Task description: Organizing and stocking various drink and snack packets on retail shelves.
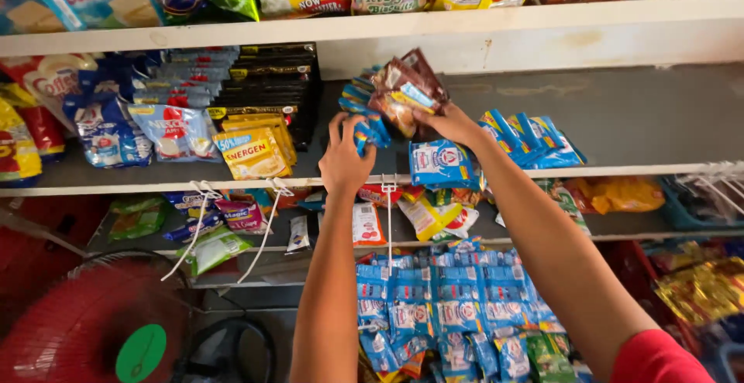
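R hand [453,125] pinches a bunch of brown sachets [407,89] w/ fingers clamped on its lower end, held above the grey shelf [620,112]. L hand [345,158] curls around blue sachets [370,131], fingers closed on them, just below-left of the bunch.

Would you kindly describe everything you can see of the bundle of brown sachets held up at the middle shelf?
The bundle of brown sachets is a clutch of small glossy foil-like packets, dark brown with blue and yellow patches, fanned and tilted up to the right. The right hand pinches its lower edge from below, holding it above the grey shelf. Blue sachets sit directly at its left, where the left hand grips them.
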